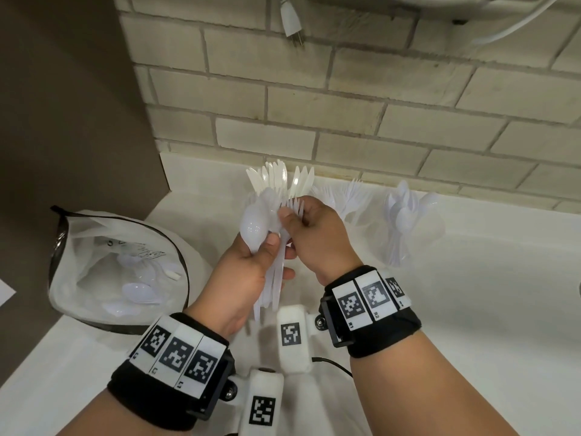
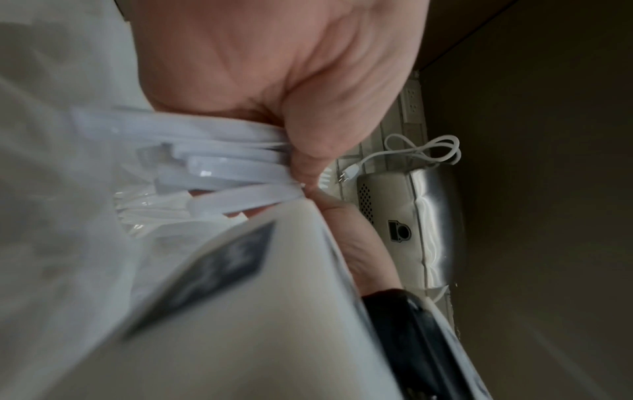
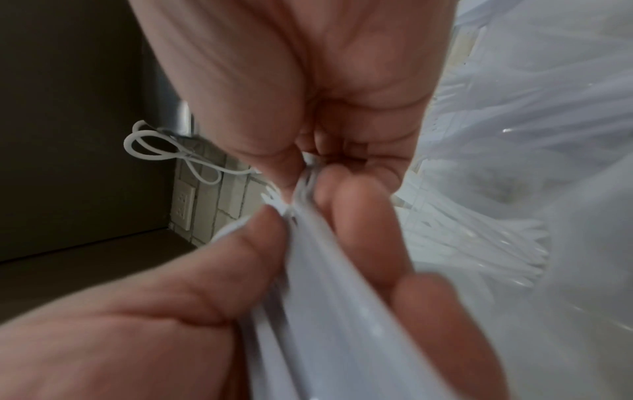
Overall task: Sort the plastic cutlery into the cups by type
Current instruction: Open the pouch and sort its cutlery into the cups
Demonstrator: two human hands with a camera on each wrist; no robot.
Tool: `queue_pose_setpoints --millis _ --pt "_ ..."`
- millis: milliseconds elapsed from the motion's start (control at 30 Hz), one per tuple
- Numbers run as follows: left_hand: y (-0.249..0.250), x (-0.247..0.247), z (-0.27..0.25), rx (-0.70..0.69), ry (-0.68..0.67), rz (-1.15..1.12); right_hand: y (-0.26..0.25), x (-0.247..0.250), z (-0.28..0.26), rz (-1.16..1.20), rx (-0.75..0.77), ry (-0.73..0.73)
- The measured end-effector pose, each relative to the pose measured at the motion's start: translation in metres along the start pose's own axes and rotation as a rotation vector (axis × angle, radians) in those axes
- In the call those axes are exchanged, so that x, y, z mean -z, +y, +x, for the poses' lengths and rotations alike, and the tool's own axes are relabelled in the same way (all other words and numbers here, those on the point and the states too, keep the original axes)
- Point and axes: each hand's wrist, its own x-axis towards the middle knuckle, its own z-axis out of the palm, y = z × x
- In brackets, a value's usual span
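My left hand (image 1: 262,251) grips a bundle of white plastic cutlery (image 1: 270,278) by the handles, with a spoon bowl (image 1: 253,226) sticking up at its left. My right hand (image 1: 297,220) pinches white forks (image 1: 295,205) at the top of that bundle. In the left wrist view the handles (image 2: 232,162) fan out from under my thumb. In the right wrist view my right fingertips (image 3: 342,197) pinch the thin white pieces. Behind the hands stand three clear cups: one with knives (image 1: 279,179), one with forks (image 1: 349,196), one with spoons (image 1: 405,215).
An open plastic bag (image 1: 116,265) with several more spoons lies on the white counter (image 1: 471,294) at the left. A tiled wall (image 1: 345,105) rises behind the cups. A dark panel (image 1: 63,121) stands to the left. A plug (image 1: 292,23) and cord hang above.
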Motion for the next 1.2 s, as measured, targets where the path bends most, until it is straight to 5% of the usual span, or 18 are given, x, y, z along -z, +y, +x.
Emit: queue_pose_setpoints --millis 300,433,600,733,933,1200 --pt "0.002 0.003 0.0 0.063 -0.04 0.003 -0.002 -0.001 -0.005 0.099 -0.054 -0.044" --pt "-0.002 0.007 0.001 0.082 -0.017 0.055 0.0 0.0 -0.002 0.079 -0.073 0.092" --pt "-0.007 0.014 0.004 0.016 0.042 0.357 -0.015 0.015 -0.001 0.42 -0.023 0.245" --pt "-0.007 0.015 0.003 -0.108 0.099 0.769 -0.017 0.016 0.001 0.177 0.024 0.15" --pt "-0.013 0.014 0.003 -0.185 0.108 0.973 -0.01 0.003 -0.003 0.071 -0.059 0.036" --pt "-0.012 0.011 -0.004 -0.216 0.17 1.191 -0.012 -0.005 0.001 -0.11 0.016 0.1"
